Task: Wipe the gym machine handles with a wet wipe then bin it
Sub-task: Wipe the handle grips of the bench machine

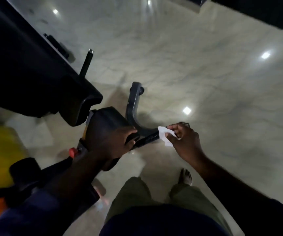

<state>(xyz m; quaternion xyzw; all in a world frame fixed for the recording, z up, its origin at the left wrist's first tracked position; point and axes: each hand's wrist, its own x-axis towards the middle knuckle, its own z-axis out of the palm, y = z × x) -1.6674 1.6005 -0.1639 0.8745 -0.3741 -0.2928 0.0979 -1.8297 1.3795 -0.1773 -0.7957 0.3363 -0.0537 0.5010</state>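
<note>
White wet wipe (166, 136) pressed on the outer end of a black handle (148, 138), pinched by the right hand (183, 138). Left hand (118, 140) gripping the same handle nearer the machine (106, 123). Wiping step in hand, seemingly; next, rubbing along the handle. No bin visible.

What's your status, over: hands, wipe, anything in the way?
Left grip holds the handle at its inner end. Right grip pinches the wet wipe round the outer end. Nothing blocking; no bin in view.
</note>
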